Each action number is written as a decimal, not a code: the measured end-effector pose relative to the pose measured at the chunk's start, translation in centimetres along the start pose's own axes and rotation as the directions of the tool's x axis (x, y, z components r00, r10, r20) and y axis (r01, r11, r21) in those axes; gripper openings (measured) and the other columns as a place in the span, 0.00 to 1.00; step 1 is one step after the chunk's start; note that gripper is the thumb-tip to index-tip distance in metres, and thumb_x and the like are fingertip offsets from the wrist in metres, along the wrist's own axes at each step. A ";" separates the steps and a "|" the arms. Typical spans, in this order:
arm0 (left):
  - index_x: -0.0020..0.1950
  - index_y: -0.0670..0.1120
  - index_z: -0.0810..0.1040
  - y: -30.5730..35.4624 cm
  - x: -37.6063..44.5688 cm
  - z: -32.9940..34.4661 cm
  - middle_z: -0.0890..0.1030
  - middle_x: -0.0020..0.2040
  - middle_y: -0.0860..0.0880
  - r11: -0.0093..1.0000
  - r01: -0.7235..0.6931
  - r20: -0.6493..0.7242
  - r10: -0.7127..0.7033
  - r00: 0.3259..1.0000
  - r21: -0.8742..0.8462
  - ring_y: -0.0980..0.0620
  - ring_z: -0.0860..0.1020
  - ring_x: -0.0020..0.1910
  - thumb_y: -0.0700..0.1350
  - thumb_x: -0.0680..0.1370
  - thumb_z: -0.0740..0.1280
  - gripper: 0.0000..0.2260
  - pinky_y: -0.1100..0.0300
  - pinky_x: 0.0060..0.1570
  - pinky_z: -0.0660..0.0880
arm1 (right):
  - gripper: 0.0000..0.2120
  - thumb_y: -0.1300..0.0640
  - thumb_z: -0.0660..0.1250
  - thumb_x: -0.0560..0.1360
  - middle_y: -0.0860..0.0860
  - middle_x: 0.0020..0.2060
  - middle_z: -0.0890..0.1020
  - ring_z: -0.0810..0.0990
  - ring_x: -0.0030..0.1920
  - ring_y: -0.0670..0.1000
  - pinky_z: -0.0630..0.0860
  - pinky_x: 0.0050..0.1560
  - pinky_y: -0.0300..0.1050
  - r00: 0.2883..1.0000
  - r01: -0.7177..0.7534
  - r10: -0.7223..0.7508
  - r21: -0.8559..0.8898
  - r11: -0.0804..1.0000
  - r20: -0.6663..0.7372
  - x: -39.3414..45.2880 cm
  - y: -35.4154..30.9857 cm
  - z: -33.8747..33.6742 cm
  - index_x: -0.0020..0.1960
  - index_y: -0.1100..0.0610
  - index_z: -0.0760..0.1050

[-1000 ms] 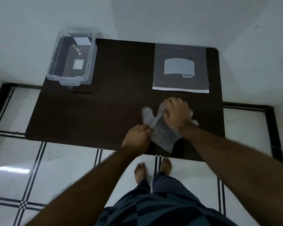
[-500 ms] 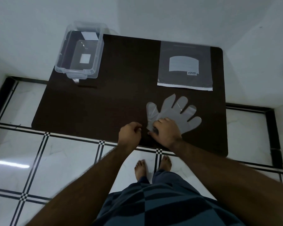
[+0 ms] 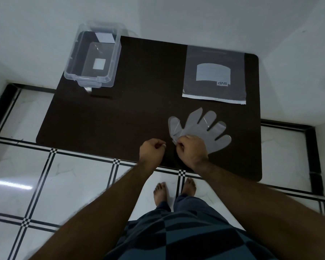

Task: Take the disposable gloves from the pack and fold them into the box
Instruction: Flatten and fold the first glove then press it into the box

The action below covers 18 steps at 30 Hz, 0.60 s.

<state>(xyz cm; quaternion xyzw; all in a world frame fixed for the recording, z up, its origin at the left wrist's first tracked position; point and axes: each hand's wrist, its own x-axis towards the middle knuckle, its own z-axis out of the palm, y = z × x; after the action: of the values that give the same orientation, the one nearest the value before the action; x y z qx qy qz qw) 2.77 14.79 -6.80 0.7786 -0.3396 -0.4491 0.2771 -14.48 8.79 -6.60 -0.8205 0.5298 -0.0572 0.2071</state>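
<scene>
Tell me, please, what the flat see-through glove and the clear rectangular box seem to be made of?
The flat see-through glove looks like thin plastic film, slightly frosted: the dark table shows through it and creases catch light. The clear rectangular box looks like rigid glossy plastic, with bright rim highlights.

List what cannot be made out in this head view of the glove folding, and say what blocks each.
- Glove cuff: covered by the right hand.
- Left hand: curled shut, so whether it pinches anything is unclear.
- Pack contents: film too dim, print too small.
- Box contents: clear walls reflect; only a white label shows.
</scene>
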 end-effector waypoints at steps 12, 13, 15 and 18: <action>0.53 0.39 0.86 5.1 1.0 2.9 0.89 0.46 0.40 0.741 0.349 0.226 -0.266 0.937 -0.573 0.48 0.88 0.44 0.33 0.78 0.74 0.05 0.58 0.43 0.84 | 0.04 0.58 0.71 0.81 0.52 0.42 0.83 0.80 0.43 0.51 0.79 0.46 0.51 0.995 -0.095 0.105 0.403 0.910 -0.001 -0.5 1.2 -0.7 0.49 0.58 0.83; 0.52 0.39 0.86 5.2 1.1 3.1 0.89 0.45 0.40 0.745 0.346 0.210 -0.275 0.938 -0.570 0.48 0.88 0.43 0.33 0.78 0.74 0.05 0.58 0.42 0.83 | 0.04 0.58 0.71 0.81 0.52 0.42 0.83 0.80 0.42 0.51 0.80 0.46 0.51 0.992 -0.120 0.127 0.418 0.900 0.011 -0.5 1.3 -0.7 0.49 0.57 0.83; 0.52 0.39 0.86 5.2 1.2 3.5 0.88 0.44 0.41 0.739 0.352 0.210 -0.282 0.936 -0.575 0.49 0.87 0.41 0.33 0.78 0.74 0.05 0.58 0.42 0.83 | 0.04 0.58 0.71 0.80 0.51 0.41 0.83 0.81 0.42 0.50 0.80 0.45 0.51 0.985 -0.164 0.173 0.458 0.874 0.022 -0.5 1.6 -0.8 0.48 0.57 0.83; 0.53 0.39 0.86 5.1 0.9 3.6 0.88 0.46 0.41 0.714 0.366 0.235 -0.281 0.930 -0.597 0.49 0.87 0.42 0.33 0.79 0.74 0.05 0.58 0.43 0.84 | 0.04 0.58 0.71 0.81 0.49 0.42 0.83 0.81 0.43 0.48 0.79 0.46 0.46 0.963 -0.247 0.265 0.519 0.818 0.040 -0.5 1.7 -1.1 0.49 0.56 0.83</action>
<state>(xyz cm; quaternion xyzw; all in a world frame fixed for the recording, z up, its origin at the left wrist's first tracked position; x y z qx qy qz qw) -1.56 10.53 -5.10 0.6569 -0.0443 -0.6268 0.4167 -16.49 8.37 -6.18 -0.6541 0.6033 -0.1837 0.4176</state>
